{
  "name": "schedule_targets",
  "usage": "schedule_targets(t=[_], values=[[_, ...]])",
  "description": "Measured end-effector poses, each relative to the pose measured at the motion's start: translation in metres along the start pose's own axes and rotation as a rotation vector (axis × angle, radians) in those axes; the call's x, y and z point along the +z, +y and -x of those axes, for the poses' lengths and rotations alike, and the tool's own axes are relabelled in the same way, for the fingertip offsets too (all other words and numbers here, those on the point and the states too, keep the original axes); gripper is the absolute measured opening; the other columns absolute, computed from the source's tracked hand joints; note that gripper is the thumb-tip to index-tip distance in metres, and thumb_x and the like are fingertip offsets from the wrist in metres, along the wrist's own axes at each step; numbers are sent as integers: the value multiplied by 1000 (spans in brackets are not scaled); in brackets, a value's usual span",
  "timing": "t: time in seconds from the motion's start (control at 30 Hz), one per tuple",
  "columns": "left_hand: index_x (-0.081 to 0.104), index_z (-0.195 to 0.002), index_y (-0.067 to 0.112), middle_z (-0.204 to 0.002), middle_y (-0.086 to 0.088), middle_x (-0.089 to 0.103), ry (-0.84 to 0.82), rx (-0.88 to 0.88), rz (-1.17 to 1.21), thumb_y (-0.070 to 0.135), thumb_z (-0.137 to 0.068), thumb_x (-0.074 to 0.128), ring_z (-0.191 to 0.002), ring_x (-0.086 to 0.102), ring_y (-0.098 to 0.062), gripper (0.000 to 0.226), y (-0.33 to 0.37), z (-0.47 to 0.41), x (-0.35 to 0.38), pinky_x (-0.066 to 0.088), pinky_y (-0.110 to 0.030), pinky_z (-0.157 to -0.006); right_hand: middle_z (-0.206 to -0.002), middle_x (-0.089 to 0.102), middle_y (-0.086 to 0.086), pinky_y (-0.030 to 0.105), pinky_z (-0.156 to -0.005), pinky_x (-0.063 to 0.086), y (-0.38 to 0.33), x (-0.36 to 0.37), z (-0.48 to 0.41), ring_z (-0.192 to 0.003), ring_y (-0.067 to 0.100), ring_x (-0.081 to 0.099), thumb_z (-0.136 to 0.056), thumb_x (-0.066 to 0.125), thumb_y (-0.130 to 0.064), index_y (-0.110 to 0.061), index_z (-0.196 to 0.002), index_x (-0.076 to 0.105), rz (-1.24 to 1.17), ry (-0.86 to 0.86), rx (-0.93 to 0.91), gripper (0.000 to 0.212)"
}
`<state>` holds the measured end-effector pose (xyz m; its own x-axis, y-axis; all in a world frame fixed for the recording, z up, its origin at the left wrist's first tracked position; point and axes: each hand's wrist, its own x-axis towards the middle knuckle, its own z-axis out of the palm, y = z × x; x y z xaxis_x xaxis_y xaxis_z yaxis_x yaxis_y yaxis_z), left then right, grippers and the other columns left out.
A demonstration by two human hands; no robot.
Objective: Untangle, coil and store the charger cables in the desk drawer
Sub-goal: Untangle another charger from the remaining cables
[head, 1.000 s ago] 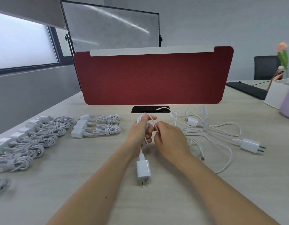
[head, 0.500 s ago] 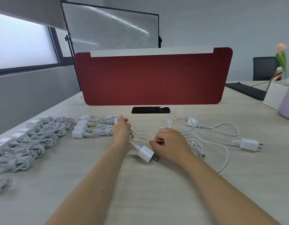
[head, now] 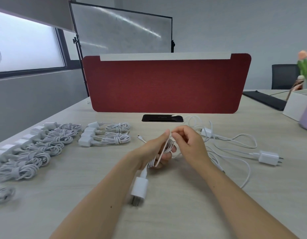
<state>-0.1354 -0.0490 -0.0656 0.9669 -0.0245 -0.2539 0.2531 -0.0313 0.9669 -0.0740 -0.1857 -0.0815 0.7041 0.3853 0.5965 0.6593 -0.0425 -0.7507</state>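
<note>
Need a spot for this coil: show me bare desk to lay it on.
Bare pale wooden desk lies nearer than the short row of coiled white chargers, left of the left hand. Crowded: loose white cables at right, coiled bundles far left.

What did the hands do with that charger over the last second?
The left hand swung left toward the coiled chargers, then came back to centre, its cable now looped round the fingers. The plug went from lying between the hands to hanging toward the person. The right hand keeps pinching the cable. Those and the tangled chargers on the right stayed put.
</note>
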Motion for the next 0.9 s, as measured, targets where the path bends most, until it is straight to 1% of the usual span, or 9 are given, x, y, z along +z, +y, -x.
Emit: schedule_targets(t=[0.1,0.23,0.33,0.43,0.57,0.63,0.67,0.77,0.9], values=[[47,-73,20,-50,6,27,-55,4,8,73,-92,31,-43,25,-8,58,1,0,3,18,-16,-40,-70,59,0,17,-58,43,1,1,-1,-55,5,58,-97,56,-6,-13,-94,57,-83,-33,51,8],[42,-67,24,-49,7,28,42,112,-95,58,-96,47,-44,23,-8,45,-1,-1,7,17,-20,-41,-73,59,0,29,-62,46,8,2,-1,-64,10,54,-99,50,-8,-20,-93,54,-11,-16,43,14],[49,-71,18,-45,5,36,281,268,-104,47,-102,41,-40,30,-8,43,-1,-7,7,25,-22,-44,-71,60,3,47,-69,49,14,2,-1,-65,21,56,-101,46,-16,-29,-91,49,67,-33,94,17],[65,-87,17,-57,2,56,579,423,-223,42,-104,40,-44,44,-6,39,-6,-15,2,36,-25,-49,-73,61,-4,45,-68,49,18,4,2,-69,20,59,-100,47,-24,-31,-93,47,239,-133,117,10],[67,-99,16,-88,-3,71,600,555,123,32,-107,37,-70,64,-14,34,-1,-13,3,55,-24,-63,-78,63,-6,39,-66,48,14,7,6,-73,20,58,-102,44,-33,-26,-89,50,510,-256,54,16],[63,-96,13,-74,-4,68,562,605,347,31,-107,36,-69,67,-17,34,5,-12,3,59,-29,-74,-81,62,-7,38,-66,47,15,7,7,-77,19,56,-102,44,-32,-26,-87,52,562,-281,34,17],[60,-92,12,-64,-3,61,566,607,428,31,-107,36,-60,63,-17,34,7,-12,3,60,-31,-69,-82,62,-8,37,-66,46,15,7,7,-78,18,55,-101,46,-31,-26,-87,53,563,-279,33,16],[53,-81,15,-53,2,36,678,530,543,31,-106,38,-44,32,-11,33,8,-12,1,37,-22,-41,-81,59,-11,33,-63,39,15,5,6,-81,15,53,-97,49,-24,-25,-82,56,586,-295,5,16],[51,-80,16,-49,8,32,803,422,539,33,-105,40,-39,26,-7,32,7,-11,-4,23,-22,-43,-82,61,-11,28,-69,41,9,6,4,-86,11,52,-90,56,-27,-22,-80,65,593,-285,14,14]])
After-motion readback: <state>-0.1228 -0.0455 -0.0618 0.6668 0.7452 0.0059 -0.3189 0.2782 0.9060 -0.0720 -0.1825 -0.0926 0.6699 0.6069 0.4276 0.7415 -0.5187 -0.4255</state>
